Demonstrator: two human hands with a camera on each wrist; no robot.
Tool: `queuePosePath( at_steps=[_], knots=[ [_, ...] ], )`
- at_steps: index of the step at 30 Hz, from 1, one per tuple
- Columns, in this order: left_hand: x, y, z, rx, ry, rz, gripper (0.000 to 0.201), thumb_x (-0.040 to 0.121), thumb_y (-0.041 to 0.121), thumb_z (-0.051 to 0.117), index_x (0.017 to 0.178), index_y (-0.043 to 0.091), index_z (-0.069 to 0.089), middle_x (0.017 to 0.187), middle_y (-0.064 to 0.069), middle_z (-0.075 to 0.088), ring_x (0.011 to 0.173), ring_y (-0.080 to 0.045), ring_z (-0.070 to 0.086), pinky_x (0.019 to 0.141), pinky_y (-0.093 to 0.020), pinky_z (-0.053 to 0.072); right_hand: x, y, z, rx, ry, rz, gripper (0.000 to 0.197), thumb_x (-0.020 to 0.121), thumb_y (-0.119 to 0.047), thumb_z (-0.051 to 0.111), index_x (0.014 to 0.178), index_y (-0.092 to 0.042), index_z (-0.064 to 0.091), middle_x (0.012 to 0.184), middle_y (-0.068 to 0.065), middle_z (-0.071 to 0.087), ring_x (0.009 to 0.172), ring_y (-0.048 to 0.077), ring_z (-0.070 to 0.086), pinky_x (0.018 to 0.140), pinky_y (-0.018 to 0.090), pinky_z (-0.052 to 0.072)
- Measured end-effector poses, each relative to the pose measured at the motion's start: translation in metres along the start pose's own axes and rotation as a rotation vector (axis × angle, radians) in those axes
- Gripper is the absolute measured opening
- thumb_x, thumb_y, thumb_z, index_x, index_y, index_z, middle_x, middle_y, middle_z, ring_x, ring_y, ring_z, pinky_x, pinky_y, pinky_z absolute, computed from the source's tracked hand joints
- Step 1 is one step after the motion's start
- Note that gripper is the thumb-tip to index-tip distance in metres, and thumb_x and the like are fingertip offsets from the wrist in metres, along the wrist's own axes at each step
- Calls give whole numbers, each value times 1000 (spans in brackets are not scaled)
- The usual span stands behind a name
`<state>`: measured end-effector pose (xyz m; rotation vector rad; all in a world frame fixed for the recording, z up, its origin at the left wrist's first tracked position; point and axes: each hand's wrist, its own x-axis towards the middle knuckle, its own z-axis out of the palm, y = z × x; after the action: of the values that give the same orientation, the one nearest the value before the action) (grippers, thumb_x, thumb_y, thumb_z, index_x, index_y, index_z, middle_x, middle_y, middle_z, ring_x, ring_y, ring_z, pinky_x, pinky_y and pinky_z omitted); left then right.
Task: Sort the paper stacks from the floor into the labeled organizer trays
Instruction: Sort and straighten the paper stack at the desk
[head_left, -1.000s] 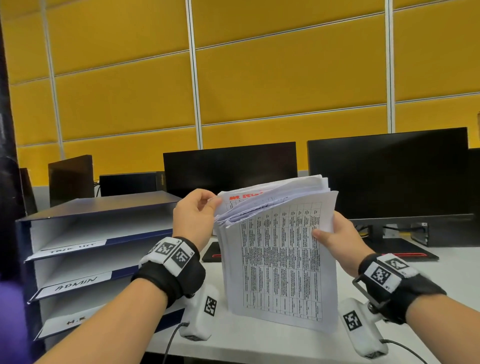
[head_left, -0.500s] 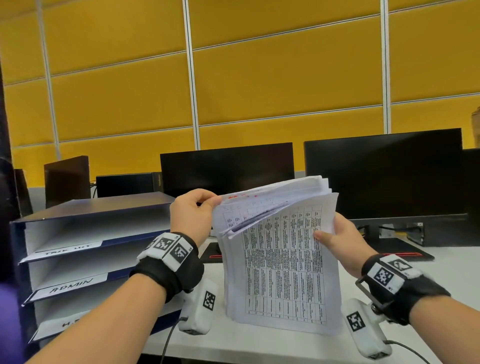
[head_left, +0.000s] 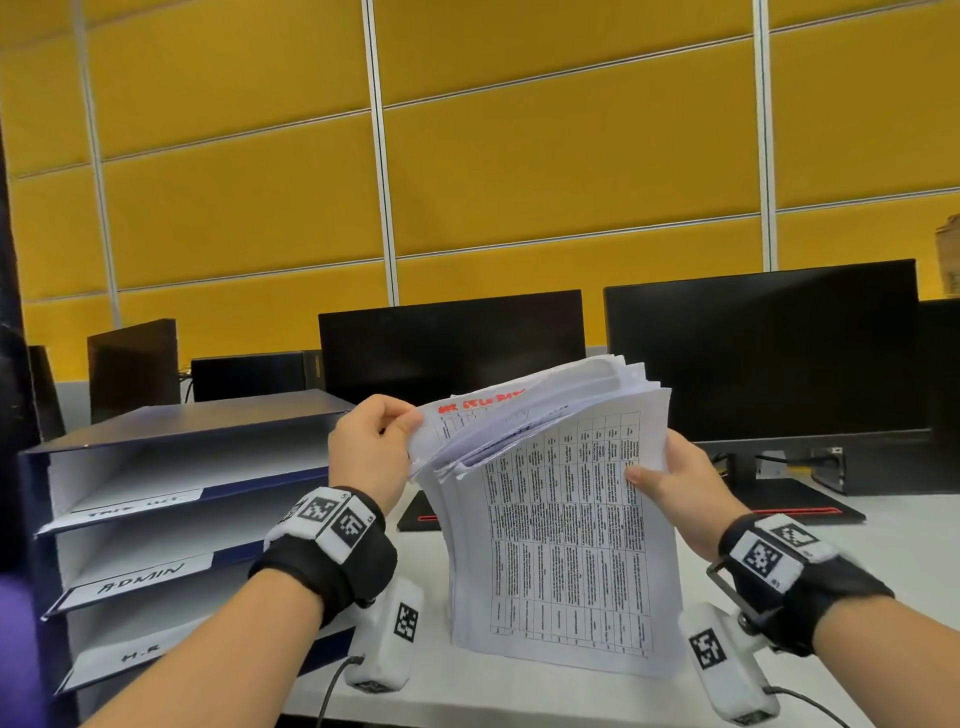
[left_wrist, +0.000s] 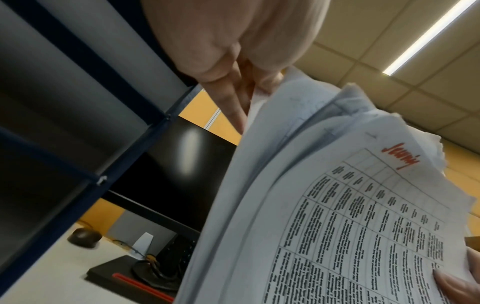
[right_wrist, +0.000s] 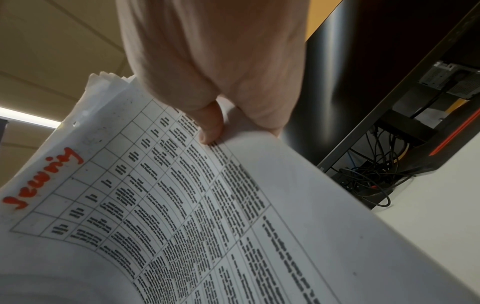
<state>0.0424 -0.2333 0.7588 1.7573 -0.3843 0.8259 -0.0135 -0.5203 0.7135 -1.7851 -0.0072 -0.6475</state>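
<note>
Paper stack (head_left: 561, 525): held upright on the desk (head_left: 883, 540).
Left hand (head_left: 369, 447): fingers pinched on bent-back top sheets.
Right hand (head_left: 680, 488): fingers clamped on stack's right edge.
Organizer trays (head_left: 171, 499): left of left-hand fingers.

Yellow panelled wall (head_left: 519, 182) behind dark monitors (head_left: 763, 353) on a white desk (head_left: 909, 535); strip light (left_wrist: 426, 37) in the tiled ceiling.
</note>
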Motion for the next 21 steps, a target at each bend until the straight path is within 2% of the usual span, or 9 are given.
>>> queuePosePath(
  at_steps=[2,5,7,9,13,16,19,21],
  knots=[
    [-3,0,-1,-20,8,-31,9,93,21,58,89,16,64,91,0,66,77,-14,65,57,-20,51,0,2,-1,-6,21,3,33,91,-4,56,120,-21,55,111,0,66,101,18,64,86,46,53],
    [-10,2,-2,-77,-22,-21,6,91,26,61,89,20,62,90,2,65,84,-14,64,70,-29,56,1,4,-1,2,48,10,31,91,-4,56,115,-24,55,110,0,66,101,20,64,89,50,52],
    [-17,5,-1,-93,-129,10,12,85,26,69,92,23,60,93,7,64,87,-9,62,74,-30,55,1,4,-1,5,63,19,31,91,-4,56,115,-24,55,111,0,65,102,20,63,89,50,52],
    [-20,5,2,-38,-222,12,19,80,25,74,93,28,59,96,11,64,89,-6,61,73,-31,56,1,5,-1,-1,71,23,32,91,-4,56,115,-25,54,111,0,65,101,20,63,86,47,53],
    [-16,4,5,64,-133,19,8,81,18,73,77,23,70,77,6,67,78,-12,63,76,-42,58,1,5,-3,-19,92,21,32,91,-2,56,118,-20,55,109,1,65,101,21,63,86,46,52],
    [-11,3,4,30,-139,-14,8,80,16,75,73,20,72,73,4,68,75,-12,63,77,-39,56,1,7,-8,-14,101,21,30,91,0,55,116,-18,57,108,2,66,101,21,63,85,43,51],
    [-5,1,4,12,-186,-36,7,87,17,68,79,16,67,79,-2,68,79,-17,65,77,-37,56,0,8,-12,-20,96,22,28,92,-2,55,113,-20,57,107,0,66,100,20,63,85,44,50],
    [-2,-1,5,-17,-157,-69,14,93,21,58,83,12,58,83,-8,66,81,-20,65,70,-32,55,1,8,-14,-18,94,23,28,92,-3,55,112,-21,57,106,0,66,98,19,64,81,43,51]
  ],
)
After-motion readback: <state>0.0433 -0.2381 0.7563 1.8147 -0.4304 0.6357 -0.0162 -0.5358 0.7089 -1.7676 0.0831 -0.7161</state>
